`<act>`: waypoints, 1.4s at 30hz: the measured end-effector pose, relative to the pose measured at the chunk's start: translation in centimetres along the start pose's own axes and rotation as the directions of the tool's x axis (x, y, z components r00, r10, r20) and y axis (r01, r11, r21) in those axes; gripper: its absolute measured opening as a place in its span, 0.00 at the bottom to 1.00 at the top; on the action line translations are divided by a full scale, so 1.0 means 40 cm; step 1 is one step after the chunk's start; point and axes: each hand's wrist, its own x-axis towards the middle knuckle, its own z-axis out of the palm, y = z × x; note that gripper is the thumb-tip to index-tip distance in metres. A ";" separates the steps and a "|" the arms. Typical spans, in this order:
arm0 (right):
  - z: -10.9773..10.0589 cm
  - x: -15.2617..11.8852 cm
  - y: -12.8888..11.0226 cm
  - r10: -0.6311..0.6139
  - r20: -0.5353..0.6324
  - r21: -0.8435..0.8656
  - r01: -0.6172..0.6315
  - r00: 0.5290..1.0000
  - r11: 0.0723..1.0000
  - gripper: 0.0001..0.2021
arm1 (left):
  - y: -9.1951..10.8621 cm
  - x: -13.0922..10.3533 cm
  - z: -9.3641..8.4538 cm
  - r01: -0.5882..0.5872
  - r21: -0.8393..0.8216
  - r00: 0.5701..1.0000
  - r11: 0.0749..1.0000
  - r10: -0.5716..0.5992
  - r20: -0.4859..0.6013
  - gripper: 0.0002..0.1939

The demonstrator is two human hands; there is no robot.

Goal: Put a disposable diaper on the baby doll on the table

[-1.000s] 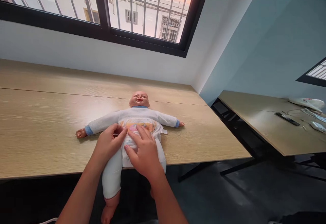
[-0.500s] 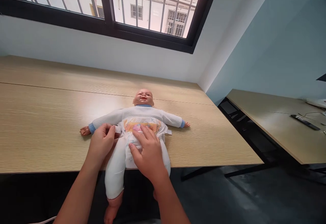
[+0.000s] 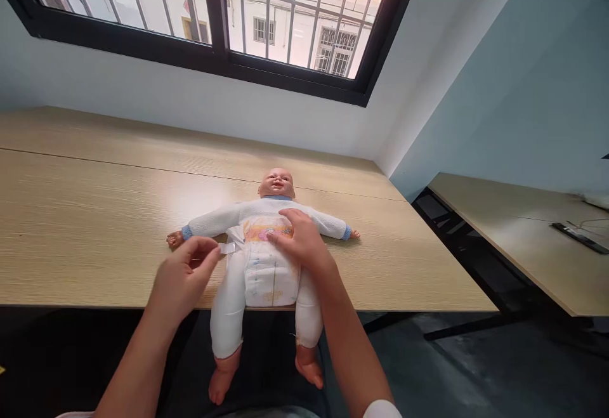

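A: How does the white, padded disposable diaper (image 3: pixel 272 275) handle?

B: It is probably light, soft and pliable, more apt to crease than to slip; its tab may tear if tugged hard. The best holds appear to be that tab and the flat front waistband.

A: And the grips?

B: The left hand (image 3: pixel 181 275) pinches the narrow white side tab (image 3: pixel 227 248), which extends leftward. The right hand (image 3: pixel 307 240) lies over the waistband's right half, thumb and forefinger spread; its pressure cannot be told.

A: Location and appearance?

B: The diaper covers the belly and crotch of a bald baby doll with a white fabric body and blue cuffs (image 3: pixel 276 183), face up at the near edge of the pale wood-grain table (image 3: pixel 95 234), feet overhanging. An orange pictorial band crosses its top; a thin line runs down its middle.
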 end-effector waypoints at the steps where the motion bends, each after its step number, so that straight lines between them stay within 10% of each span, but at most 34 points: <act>1: -0.003 0.009 0.006 0.009 0.026 0.011 -0.009 1.000 1.000 0.27 | 0.019 -0.010 0.015 -0.004 -0.051 0.998 0.999 0.007 0.066 0.17; 12: -0.009 0.019 0.049 0.081 0.025 0.150 -0.084 0.996 0.985 0.23 | 0.026 -0.021 0.061 0.028 -0.119 0.984 0.992 -0.006 0.180 0.22; 20: -0.123 -0.113 -0.081 -0.033 0.203 0.402 -0.053 0.979 0.914 0.09 | 0.035 -0.044 0.059 0.086 -0.192 0.985 0.978 -0.054 0.163 0.23; 21: -0.134 -0.147 -0.093 -0.116 0.304 0.467 -0.042 0.945 0.883 0.09 | 0.040 -0.050 0.054 0.096 -0.193 0.986 0.977 -0.066 0.153 0.23; 23: -0.145 -0.205 -0.103 -0.376 0.574 0.589 -0.048 0.728 0.806 0.11 | 0.055 -0.066 0.044 0.070 -0.184 0.990 0.980 -0.046 0.132 0.21; 25: -0.143 -0.240 -0.100 -0.437 0.710 0.587 -0.121 0.552 0.801 0.14 | 0.074 -0.087 0.037 -0.025 -0.152 0.993 0.988 0.042 0.112 0.17; 26: -0.141 -0.247 -0.096 -0.395 0.746 0.551 -0.163 0.536 0.819 0.15 | 0.083 -0.100 0.036 -0.080 -0.129 0.990 0.988 0.093 0.104 0.15; 29: -0.141 -0.238 -0.074 -0.165 0.696 0.454 -0.249 0.699 0.855 0.18 | 0.110 -0.139 0.040 -0.203 -0.072 0.959 0.976 0.214 0.188 0.11; 33: -0.138 -0.189 -0.026 0.132 0.313 0.348 -0.243 0.941 0.905 0.13 | 0.142 -0.176 0.049 -0.268 -0.060 0.814 0.961 0.260 0.519 0.14; 36: -0.116 -0.168 -0.003 0.244 0.113 0.180 -0.261 0.963 0.948 0.17 | 0.156 -0.190 0.050 -0.315 -0.006 0.728 0.949 0.245 0.640 0.18; 42: -0.029 -0.191 -0.051 0.297 0.205 -0.153 -0.270 0.933 0.951 0.46 | 0.165 -0.210 0.067 -0.388 0.091 0.683 0.917 0.220 0.697 0.32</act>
